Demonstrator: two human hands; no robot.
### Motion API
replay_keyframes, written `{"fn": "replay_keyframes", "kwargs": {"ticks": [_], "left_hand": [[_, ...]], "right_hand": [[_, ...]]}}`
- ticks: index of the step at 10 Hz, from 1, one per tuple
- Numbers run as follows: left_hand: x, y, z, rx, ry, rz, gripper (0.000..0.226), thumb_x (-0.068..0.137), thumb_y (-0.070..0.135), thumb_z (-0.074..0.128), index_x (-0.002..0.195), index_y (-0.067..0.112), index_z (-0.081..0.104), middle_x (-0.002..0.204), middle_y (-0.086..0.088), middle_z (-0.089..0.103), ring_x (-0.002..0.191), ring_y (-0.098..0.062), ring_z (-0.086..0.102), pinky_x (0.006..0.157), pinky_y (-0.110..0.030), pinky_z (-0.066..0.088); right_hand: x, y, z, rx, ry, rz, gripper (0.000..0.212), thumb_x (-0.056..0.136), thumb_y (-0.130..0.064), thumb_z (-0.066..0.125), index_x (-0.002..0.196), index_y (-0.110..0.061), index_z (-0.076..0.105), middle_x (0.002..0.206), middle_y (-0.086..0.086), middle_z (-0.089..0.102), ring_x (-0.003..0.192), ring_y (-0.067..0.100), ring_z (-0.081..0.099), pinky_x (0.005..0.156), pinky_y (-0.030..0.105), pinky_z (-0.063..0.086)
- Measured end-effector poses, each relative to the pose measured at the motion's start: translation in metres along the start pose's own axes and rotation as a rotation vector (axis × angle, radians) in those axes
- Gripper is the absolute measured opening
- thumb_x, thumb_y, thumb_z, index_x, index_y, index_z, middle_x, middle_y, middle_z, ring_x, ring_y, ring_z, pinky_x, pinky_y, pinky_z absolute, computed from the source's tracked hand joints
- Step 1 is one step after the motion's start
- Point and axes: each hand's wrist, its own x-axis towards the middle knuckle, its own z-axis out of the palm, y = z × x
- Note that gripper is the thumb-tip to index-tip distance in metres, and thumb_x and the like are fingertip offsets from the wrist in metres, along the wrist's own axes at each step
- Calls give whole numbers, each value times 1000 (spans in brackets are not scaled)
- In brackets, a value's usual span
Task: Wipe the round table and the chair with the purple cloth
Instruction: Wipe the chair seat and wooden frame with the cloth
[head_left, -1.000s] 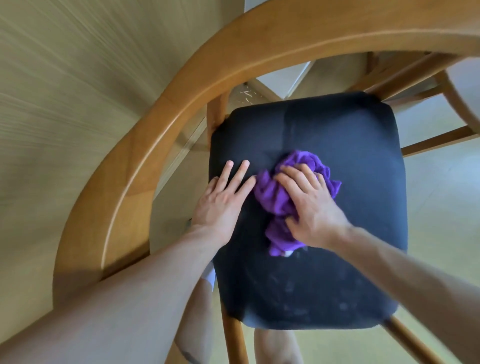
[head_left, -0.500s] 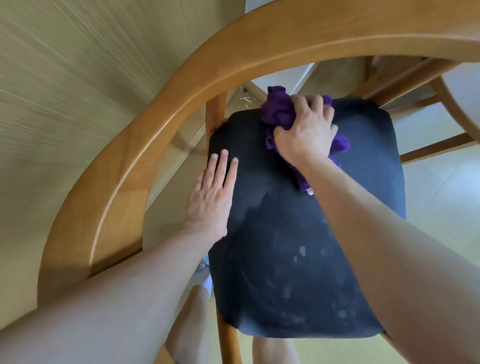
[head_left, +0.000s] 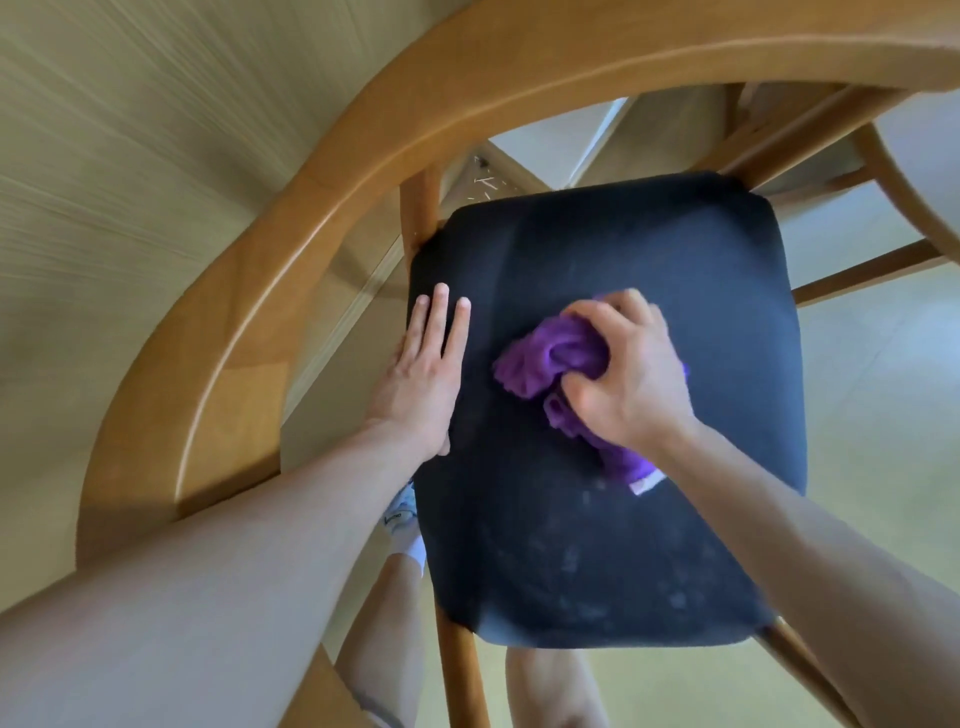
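Observation:
The chair's black padded seat (head_left: 649, 545) fills the middle of the view, with pale dusty marks near its front. My right hand (head_left: 628, 374) grips the bunched purple cloth (head_left: 550, 358) and presses it on the seat's middle right. A tail of the cloth with a white tag trails toward my wrist. My left hand (head_left: 426, 374) lies flat with straight fingers on the seat's left edge. The round table's wooden top (head_left: 130, 156) and curved rim (head_left: 291, 218) arch over the chair on the left and top.
Chair legs and rails (head_left: 862, 270) show at the upper right, one front leg (head_left: 462, 675) below the seat. Pale floor (head_left: 883, 467) lies to the right. My legs and a white sock (head_left: 410, 540) are under the seat's left front.
My right hand has dragged the cloth from the seat's back edge toward the middle right. My left hand stays flat on the left edge.

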Motion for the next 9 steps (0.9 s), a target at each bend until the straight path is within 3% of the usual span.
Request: {"fn": "replay_keyframes", "kwargs": {"ticks": [1,2,3,4,5,6,7,8,9], "left_hand": [[-2,3,-6,52,-31,-5,166,57,31,101,155,16,-32,162,-9,-40,155,-30,-24,119,-34,34],[-5,5,-24,174,-113,-1,157,65,42,96,157,14,-28,166,-13,-34,158,-32,-16,118,-37,36],[-6,6,-55,372,-170,31,121,86,33,81,163,13,-11,170,-18,-16,159,-36,4,127,-46,22],[-8,4,-94,521,-215,98,90,95,23,65,164,13,8,170,-19,13,155,-37,20,126,-50,21],[-21,1,-135,575,-129,264,71,97,24,57,159,13,24,154,-15,42,146,-33,35,123,-46,27],[-39,-18,-163,507,47,520,54,96,25,52,148,17,41,145,-6,50,143,-27,37,123,-42,25],[-50,-45,-188,386,78,608,64,96,25,53,157,22,36,164,-2,35,156,-21,21,127,-34,10],[-56,-64,-203,325,20,546,75,97,27,47,164,29,14,171,12,-1,159,-8,-1,130,-33,6],[-56,-72,-204,338,-10,605,76,96,32,43,165,30,10,167,18,-7,158,-7,0,129,-37,11]], "right_hand": [[54,-2,-5,75,206,208,67,70,-29,57,137,-26,54,132,-1,45,124,27,41,95,35,39],[70,-16,16,-156,117,247,71,76,-29,62,144,-29,44,150,4,36,135,34,31,100,52,38],[27,-30,47,-288,19,84,68,70,-24,68,135,-27,52,145,6,40,126,38,37,87,51,45],[-36,-31,65,-373,-177,-106,64,70,-25,69,132,-29,54,142,4,42,123,38,40,80,47,46],[-49,-24,54,-318,-318,-136,61,68,-24,66,129,-31,59,133,-4,45,115,31,43,78,38,44],[-23,-33,38,-25,-213,19,60,63,-22,61,123,-27,64,121,-9,46,106,24,45,84,38,49],[16,-47,25,228,63,160,67,64,-22,58,131,-22,58,127,-6,42,121,26,43,98,37,44],[56,-63,32,153,38,257,78,73,-23,65,147,-25,43,150,5,33,137,33,32,106,46,39],[52,-77,63,-208,-16,236,74,80,-41,70,146,-30,38,150,10,31,133,37,32,97,54,43]]}}
